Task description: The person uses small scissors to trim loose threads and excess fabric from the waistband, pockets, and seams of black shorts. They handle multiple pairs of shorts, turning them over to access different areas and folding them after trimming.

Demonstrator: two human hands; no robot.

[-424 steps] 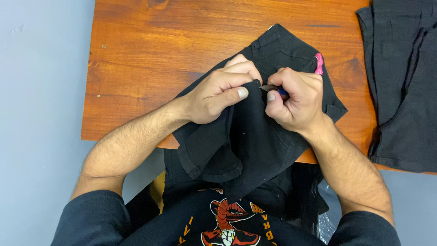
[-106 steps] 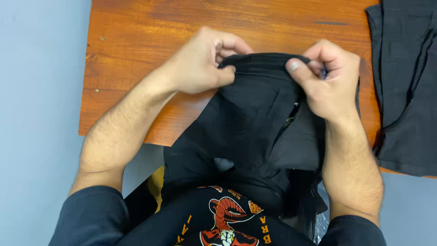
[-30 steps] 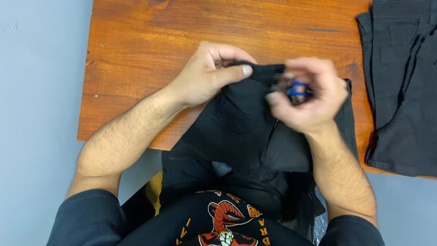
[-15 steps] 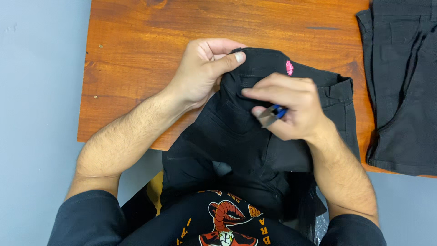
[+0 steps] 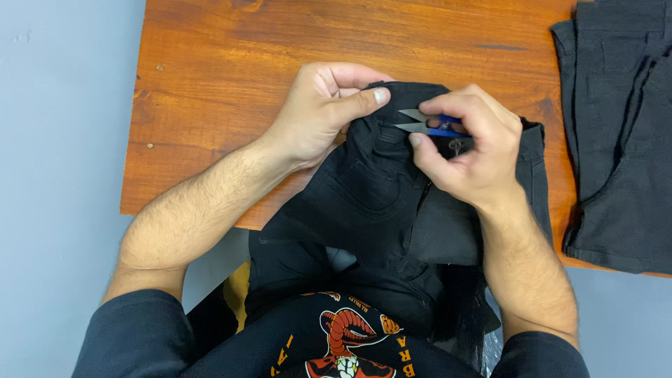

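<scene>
Two bare hands work a pair of black denim trousers (image 5: pixel 381 196) draped over the near edge of the orange-brown wooden desk (image 5: pixel 231 84). The left hand (image 5: pixel 315 112) pinches the waistband taut, apparently to steady it, while the right hand (image 5: pixel 469 157) closes its grip on small blue-handled thread snips (image 5: pixel 420 122), blades parted just beside the waistband. Whatever thread they address is indiscernible; a second dark folded garment (image 5: pixel 619 126) is cut off at right.

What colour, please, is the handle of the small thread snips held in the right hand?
Blue, on the small metal-bladed thread snips in the right hand; head view.
</scene>
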